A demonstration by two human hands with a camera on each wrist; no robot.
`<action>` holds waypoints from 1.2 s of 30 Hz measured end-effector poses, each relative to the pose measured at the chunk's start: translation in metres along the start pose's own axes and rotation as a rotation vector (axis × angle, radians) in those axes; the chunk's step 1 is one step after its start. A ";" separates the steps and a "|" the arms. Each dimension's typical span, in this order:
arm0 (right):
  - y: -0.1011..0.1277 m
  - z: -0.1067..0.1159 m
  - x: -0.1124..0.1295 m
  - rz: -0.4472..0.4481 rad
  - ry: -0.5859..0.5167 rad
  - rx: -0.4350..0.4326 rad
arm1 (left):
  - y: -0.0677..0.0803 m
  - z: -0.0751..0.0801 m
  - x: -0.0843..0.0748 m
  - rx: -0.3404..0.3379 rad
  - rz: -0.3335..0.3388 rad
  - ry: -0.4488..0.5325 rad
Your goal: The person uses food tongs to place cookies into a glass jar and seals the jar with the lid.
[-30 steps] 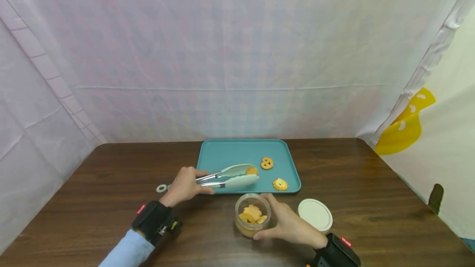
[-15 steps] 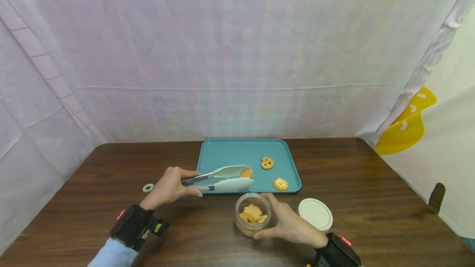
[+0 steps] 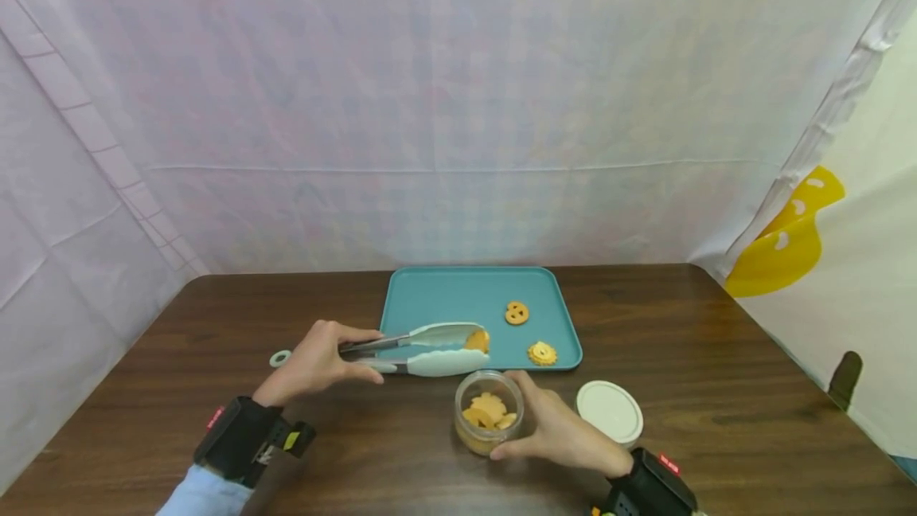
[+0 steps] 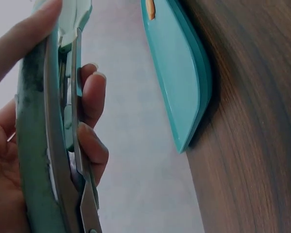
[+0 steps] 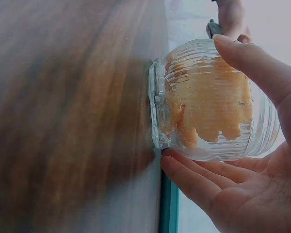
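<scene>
In the head view my left hand (image 3: pixel 318 361) grips a pair of tongs (image 3: pixel 447 362) with pale green tips, pointing right over the front of the blue tray (image 3: pixel 458 291). A golden cookie (image 3: pixel 476 341) sits between the tips. The left wrist view has thumb and fingers wrapped around the tongs' handles (image 4: pixel 36 136). My right hand (image 3: pixel 548 428) holds a clear ribbed jar (image 5: pixel 208 102) from its right side, thumb and fingers around the wall. Flower-shaped and other cookies (image 3: pixel 489 408) fill part of the uncovered jar, which stands upright on the table.
On the tray lie a pretzel-shaped cookie (image 3: pixel 517 313) and a round scalloped cookie (image 3: pixel 542 353). A white round lid (image 3: pixel 610 411) rests on the wooden table (image 3: pixel 716 388), right beside my right wrist. A pale cloth wall (image 3: pixel 430 102) rises behind the table.
My left hand has drawn the tongs leftward and slightly nearer to me, and the cookie between the tips has shifted with them. The right hand and the jar have stayed put.
</scene>
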State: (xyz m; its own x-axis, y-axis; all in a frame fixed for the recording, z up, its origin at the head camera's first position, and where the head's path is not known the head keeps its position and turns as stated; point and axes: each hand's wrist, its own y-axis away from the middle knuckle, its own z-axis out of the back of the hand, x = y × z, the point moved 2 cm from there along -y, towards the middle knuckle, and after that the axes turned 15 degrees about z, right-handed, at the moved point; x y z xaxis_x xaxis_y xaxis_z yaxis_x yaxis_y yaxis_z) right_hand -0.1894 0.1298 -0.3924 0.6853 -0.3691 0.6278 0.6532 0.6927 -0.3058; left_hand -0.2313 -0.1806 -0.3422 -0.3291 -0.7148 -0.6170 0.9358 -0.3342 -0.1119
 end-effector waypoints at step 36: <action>-0.001 0.000 0.001 -0.006 0.013 -0.005 | 0.004 -0.009 -0.007 0.168 -0.118 0.105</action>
State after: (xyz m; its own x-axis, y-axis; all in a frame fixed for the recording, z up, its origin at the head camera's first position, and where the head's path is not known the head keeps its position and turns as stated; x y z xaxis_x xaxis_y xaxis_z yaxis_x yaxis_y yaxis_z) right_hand -0.1897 0.1286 -0.3914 0.6855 -0.3809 0.6205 0.6586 0.6877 -0.3055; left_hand -0.2239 -0.1719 -0.3451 -0.4120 -0.5998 -0.6859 0.8545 -0.5157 -0.0623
